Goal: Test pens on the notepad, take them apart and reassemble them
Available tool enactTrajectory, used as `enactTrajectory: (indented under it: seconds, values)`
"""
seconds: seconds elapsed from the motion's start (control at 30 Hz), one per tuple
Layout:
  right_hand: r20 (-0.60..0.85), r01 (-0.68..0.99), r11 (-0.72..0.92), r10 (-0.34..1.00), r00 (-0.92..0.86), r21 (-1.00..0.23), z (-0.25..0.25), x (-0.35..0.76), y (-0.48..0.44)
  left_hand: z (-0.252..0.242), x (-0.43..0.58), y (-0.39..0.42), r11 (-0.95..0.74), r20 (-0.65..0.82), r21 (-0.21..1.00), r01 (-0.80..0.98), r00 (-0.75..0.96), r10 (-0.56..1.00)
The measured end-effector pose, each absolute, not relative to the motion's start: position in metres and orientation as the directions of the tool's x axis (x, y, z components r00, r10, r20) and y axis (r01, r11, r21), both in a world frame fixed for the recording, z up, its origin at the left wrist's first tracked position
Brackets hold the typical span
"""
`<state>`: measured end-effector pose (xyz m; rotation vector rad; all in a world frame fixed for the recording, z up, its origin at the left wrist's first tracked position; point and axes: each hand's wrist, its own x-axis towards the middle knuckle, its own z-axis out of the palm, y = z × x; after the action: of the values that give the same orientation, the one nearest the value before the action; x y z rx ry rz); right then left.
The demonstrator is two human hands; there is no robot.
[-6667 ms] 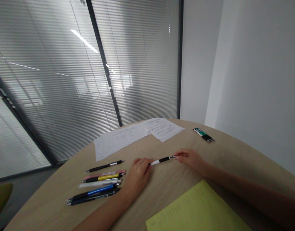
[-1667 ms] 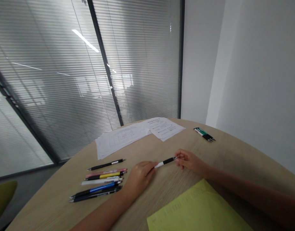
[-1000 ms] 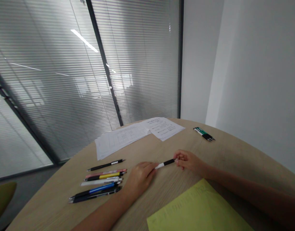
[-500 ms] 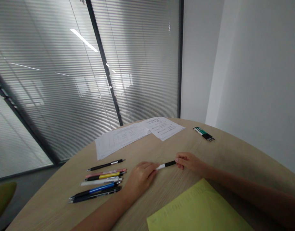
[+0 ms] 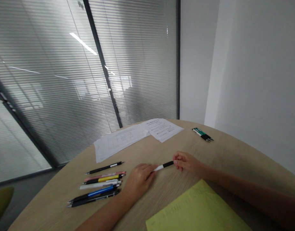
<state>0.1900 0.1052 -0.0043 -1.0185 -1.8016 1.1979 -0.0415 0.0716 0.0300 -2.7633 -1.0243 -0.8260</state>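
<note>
A white pen with a black end spans the gap between my two hands, low over the table. My left hand is closed on its white end, palm down. The fingertips of my right hand pinch the black end. Left of my left hand lies a row of several pens: a black pen set apart at the back, a pink pen, a yellow and black pen, a white pen, a blue pen and a dark pen nearest me.
Printed paper sheets lie at the far side of the round wooden table. Green, white and black pens sit together at the far right. A yellow sheet lies in front of me. A blinds-covered glass wall stands behind.
The view has shifted slightly. Both hands keep their hold on the pen, with little visible movement, and the other pens and papers stay where they were.
</note>
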Motion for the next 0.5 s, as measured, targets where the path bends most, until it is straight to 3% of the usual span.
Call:
enactTrajectory:
  seconds: [0.27,0.5]
  values:
    - [0.166,0.306,0.31,0.893,-0.418,-0.9,0.0018,0.1895,0.1024,0.0288,-0.0429,0.0728,-0.777,0.515,0.094,0.623,0.637,0.573]
    - [0.182,0.194,0.288,0.883,-0.432,-0.938,0.0027,0.1882,0.1008,0.029,-0.0411,0.0733,-0.774,0.529,0.075,0.629,0.632,0.566]
